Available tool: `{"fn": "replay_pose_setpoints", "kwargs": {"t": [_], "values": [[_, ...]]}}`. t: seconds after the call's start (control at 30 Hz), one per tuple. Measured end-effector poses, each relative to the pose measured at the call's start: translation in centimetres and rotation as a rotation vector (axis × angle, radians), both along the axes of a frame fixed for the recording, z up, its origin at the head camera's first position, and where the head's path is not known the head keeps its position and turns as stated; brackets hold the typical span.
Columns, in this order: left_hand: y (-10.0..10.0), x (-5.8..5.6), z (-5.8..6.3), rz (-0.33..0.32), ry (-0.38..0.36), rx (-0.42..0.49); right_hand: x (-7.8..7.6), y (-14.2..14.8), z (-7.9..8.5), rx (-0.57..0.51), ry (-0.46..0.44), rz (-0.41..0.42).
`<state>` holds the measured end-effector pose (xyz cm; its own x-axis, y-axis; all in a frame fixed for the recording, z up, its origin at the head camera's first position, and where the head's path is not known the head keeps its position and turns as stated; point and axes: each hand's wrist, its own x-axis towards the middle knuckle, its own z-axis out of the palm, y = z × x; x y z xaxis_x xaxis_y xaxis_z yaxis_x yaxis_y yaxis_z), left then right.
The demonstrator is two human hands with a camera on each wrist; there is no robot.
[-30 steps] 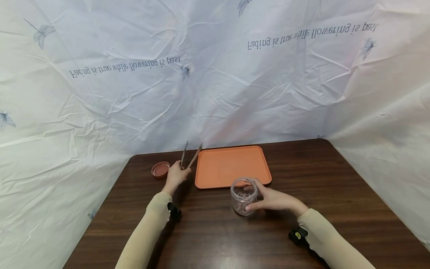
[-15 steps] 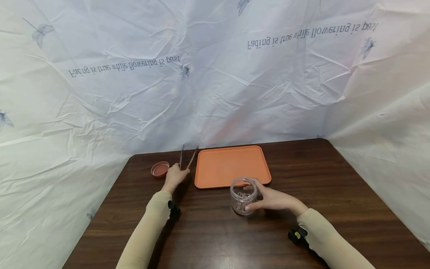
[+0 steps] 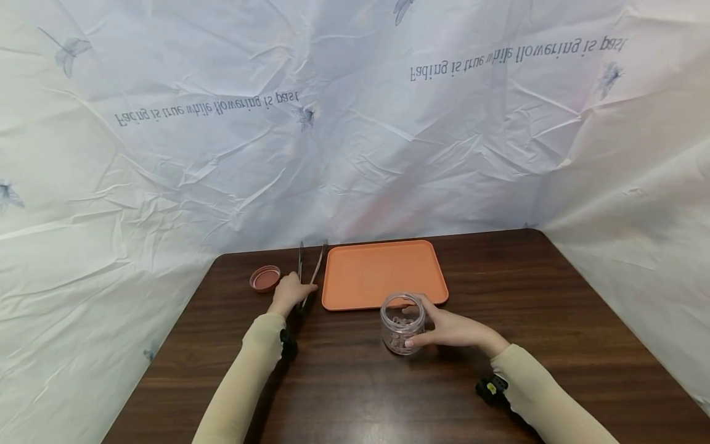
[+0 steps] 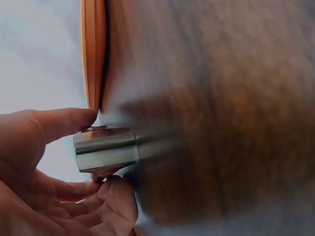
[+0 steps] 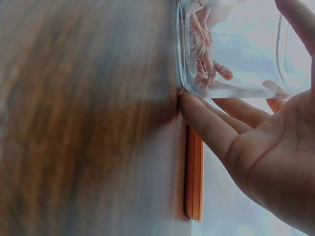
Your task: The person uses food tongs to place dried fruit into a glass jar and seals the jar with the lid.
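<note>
My left hand (image 3: 288, 292) holds a pair of metal tongs (image 3: 318, 266) low over the table, left of the tray. Its two arms spread apart and point away from me. Seen in the left wrist view, the shiny bent end of the tongs (image 4: 106, 151) sits between thumb and fingers, close to the wood. My right hand (image 3: 455, 328) grips a clear, lidless jar (image 3: 391, 338) from its right side, thumb in front and fingers behind. Inside the upright jar, several reddish, white-dusted dried pieces (image 5: 201, 46) lie at the bottom.
An orange tray (image 3: 383, 277) lies at the back middle of the dark wooden table (image 3: 344, 382), just behind the jar. The reddish round lid (image 3: 265, 279) rests left of my left hand. White printed sheeting (image 3: 355, 154) hangs behind and at both sides.
My left hand has brought the tongs down and slightly left, and their bent end now shows below the fingers. The right hand and the jar have stayed where they were.
</note>
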<state>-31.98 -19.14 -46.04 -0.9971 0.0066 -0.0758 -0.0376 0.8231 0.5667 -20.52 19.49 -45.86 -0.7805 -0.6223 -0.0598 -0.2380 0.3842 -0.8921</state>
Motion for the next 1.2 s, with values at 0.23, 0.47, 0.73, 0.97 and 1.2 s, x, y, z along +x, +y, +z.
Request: {"fn": "replay_pose_setpoints", "kwargs": {"t": [0.23,0.47,0.73,0.97,1.2], "values": [[0.1,-0.1,-0.2,-0.011,0.0,0.001,0.0,0.0,0.1,0.008,-0.003,-0.006],[-0.6,-0.1,-0.6,-0.031,0.036,0.048,0.1,0.0,0.1,0.01,-0.028,-0.011],[-3.0,-1.1,0.3,-0.042,0.225,0.112,0.2,-0.1,0.0,-0.001,-0.043,-0.012],[-5.8,-1.8,1.4,-0.014,0.266,0.165,0.2,-0.3,0.1,-0.005,-0.044,-0.014],[-8.1,-2.2,0.9,0.057,0.208,0.194,0.1,-0.2,0.0,-0.01,-0.041,-0.008]]}}
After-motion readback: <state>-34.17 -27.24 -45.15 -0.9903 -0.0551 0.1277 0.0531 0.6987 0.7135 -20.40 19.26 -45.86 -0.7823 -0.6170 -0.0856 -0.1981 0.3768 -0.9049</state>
